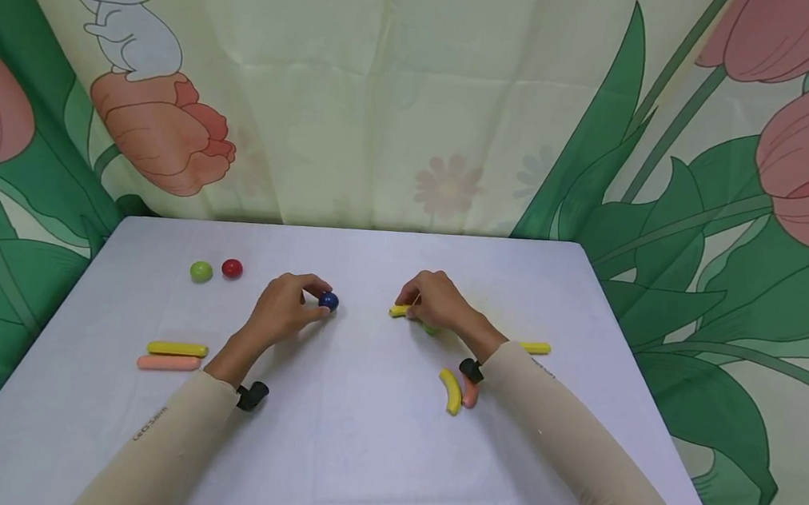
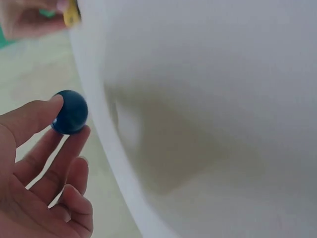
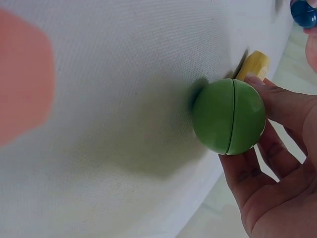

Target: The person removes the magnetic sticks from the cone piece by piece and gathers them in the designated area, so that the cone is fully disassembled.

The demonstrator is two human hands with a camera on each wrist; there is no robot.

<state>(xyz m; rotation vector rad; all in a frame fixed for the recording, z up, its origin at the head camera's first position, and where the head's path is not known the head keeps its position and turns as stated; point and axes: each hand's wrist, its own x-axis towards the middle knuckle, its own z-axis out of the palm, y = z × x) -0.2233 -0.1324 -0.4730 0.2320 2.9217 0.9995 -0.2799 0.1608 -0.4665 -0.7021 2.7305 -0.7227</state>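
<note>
My left hand (image 1: 280,310) pinches a shiny dark blue ball (image 1: 328,301) between thumb and fingertips, left of the table's middle. In the left wrist view, the thumb lies on one side of the ball (image 2: 71,112) and a finger beneath it. Farther right, my right hand (image 1: 439,302) has its thumb and fingertips at a short yellow stick-like piece (image 1: 399,311), mostly covered by the fingers. A green ball (image 3: 229,117) with a seam sits close in front of that hand in the right wrist view, overlapping the fingers. From above, the hand mostly hides this ball (image 1: 431,329).
Back left on the white table (image 1: 359,441) lie a lime-green ball (image 1: 201,271) and a red ball (image 1: 232,269). A yellow stick (image 1: 177,349) and a pink stick (image 1: 168,362) lie left. Near my right forearm are curved yellow (image 1: 450,391) and pink (image 1: 469,392) pieces and another yellow stick (image 1: 535,348).
</note>
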